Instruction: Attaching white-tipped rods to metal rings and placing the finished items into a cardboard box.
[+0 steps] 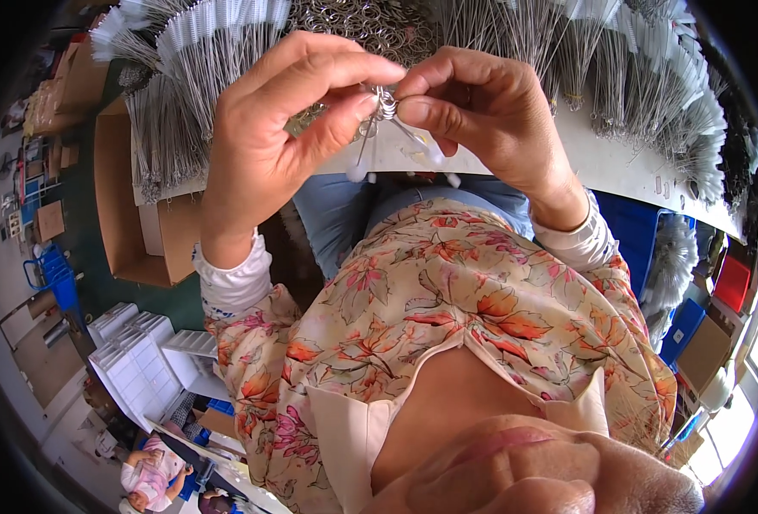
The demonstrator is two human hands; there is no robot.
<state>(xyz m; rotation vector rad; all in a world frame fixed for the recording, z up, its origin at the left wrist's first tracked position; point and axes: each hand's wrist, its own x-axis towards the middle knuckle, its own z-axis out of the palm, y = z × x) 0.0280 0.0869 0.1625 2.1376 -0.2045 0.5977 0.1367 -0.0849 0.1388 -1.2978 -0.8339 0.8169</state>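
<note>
Both hands meet over the front edge of the white table (490, 163). My left hand (280, 116) pinches a small cluster of metal rings (386, 106) between thumb and fingers. My right hand (503, 111) is closed on the other side of that cluster, thumb and index fingertips pressed against it. Thin wire brushes hang down from the rings, with pale tips (357, 173). Just which wire loops each hand grips is partly hidden by the fingertips. Behind the hands lies a heap of loose metal rings (387, 30).
Bundles of wire brushes with pale bristles (216, 60) cover the table's left; more bundles (584, 68) spread along the right. An open cardboard box (118, 206) stands at the left, near white plastic crates (135, 355). A blue bin (627, 231) is at the right. Another person (152, 475) is far behind.
</note>
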